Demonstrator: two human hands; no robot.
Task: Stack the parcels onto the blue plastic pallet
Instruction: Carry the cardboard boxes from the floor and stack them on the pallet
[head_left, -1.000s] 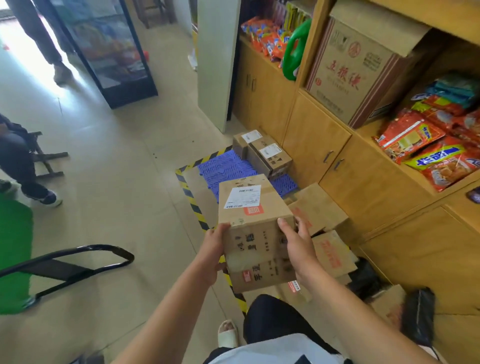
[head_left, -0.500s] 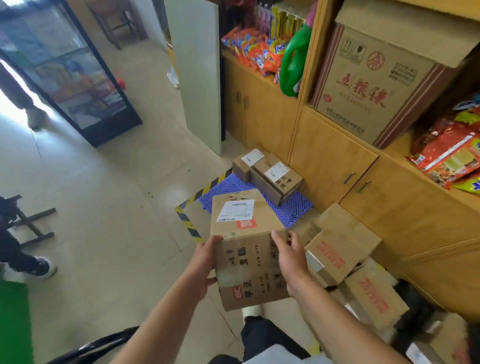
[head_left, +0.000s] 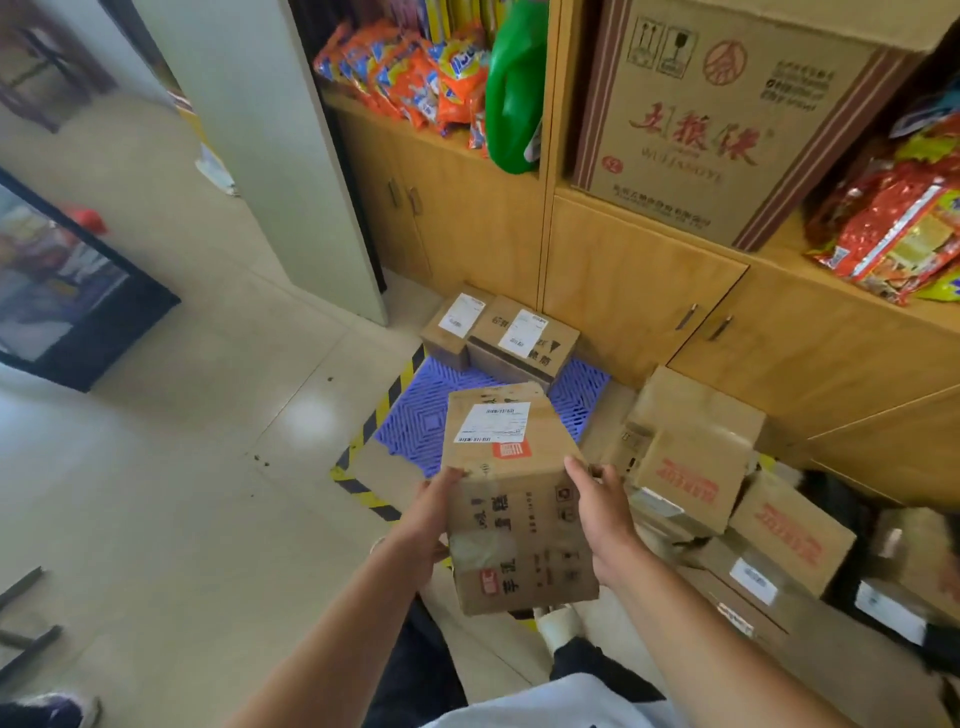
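**Item 1, fingers.** We record the fingers (head_left: 451, 475) of the left hand (head_left: 426, 525) gripping the left side of the carried parcel (head_left: 514, 509). Those of the right hand (head_left: 605, 519) grip its right side. Both hands are clasped on this one carton.

**Item 2, carried parcel.** Brown cardboard carton, held in the air at lower centre of the frame and tilted. Its top face bears a white shipping label (head_left: 493, 422) with a red stamp just below it. The near face has dark printing and clear tape. In the frame, its far edge overlaps the near part of the pallet.

**Item 3, blue plastic pallet (head_left: 410, 421).** Lies on the floor (head_left: 182, 467) at centre frame, near the foot of the cabinet. Yellow-and-black tape (head_left: 387, 402) runs along its left side. At its far edge we list a small parcel (head_left: 454, 325) and a larger parcel (head_left: 522, 340), side by side, each labelled.

**Item 4, loose parcels (head_left: 691, 452).** A heap of cartons at lower right, just beside the pallet, some with red printing.

**Item 5, wooden cabinet (head_left: 623, 291).** Across the upper right. Its shelf holds a large printed carton (head_left: 717, 114), a green jug (head_left: 511, 88), orange packets (head_left: 415, 73) and red packets (head_left: 893, 234).

**Item 6, glass-fronted case (head_left: 57, 291).** At the left edge, standing on the pale tiles.
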